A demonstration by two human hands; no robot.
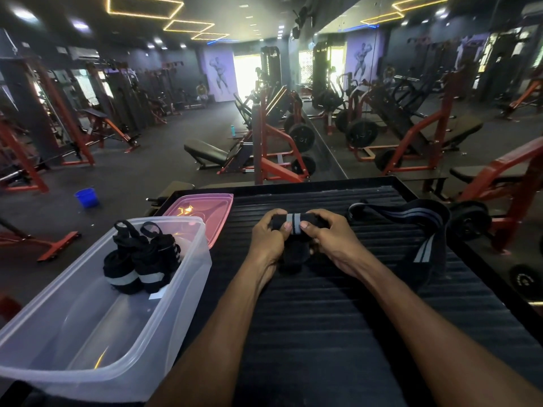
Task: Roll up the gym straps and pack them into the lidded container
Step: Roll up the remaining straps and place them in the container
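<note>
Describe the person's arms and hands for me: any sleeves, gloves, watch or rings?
Both forearms are bare up to the frame edge, no sleeves in view. The left hand and right hand wear no gloves. No watch, band or ring shows on either wrist or on the visible fingers. Fingernails are short and unpainted.

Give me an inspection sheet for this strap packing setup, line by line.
Surface: black ribbed platform, strap work at its middle.
Job's things: two rolled straps inside clear container; pink lid off, lying behind it; half-rolled strap in hand; unrolled strap lying to the right.
Clutter: nothing seen.
Grippers: left hand and right hand both grip the roll.
Cables: nothing seen.
Surroundings: gym machines, mirror wall, blue bucket on the floor.
</note>
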